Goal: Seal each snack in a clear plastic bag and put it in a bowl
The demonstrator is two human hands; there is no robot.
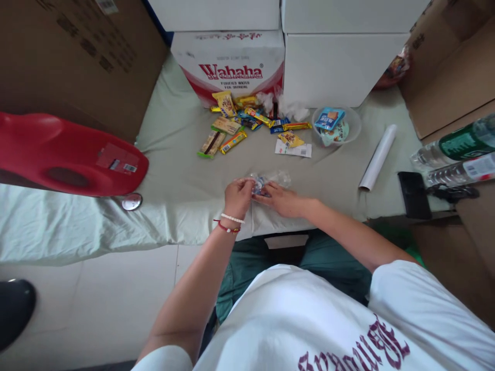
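While both hands hold plastic, snacks lie beyond; bottles rightward.

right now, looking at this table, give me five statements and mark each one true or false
1. The left hand and right hand both touch a clear plastic packet. True.
2. The white beaded bracelet is on the right wrist. False: it is on the left.
3. The black phone lies right of the white tube. True.
4. The clear plastic bowl stands left of the snack pile. False: it stands right of it.
5. The Wahaha carton stands behind the snack pile. True.
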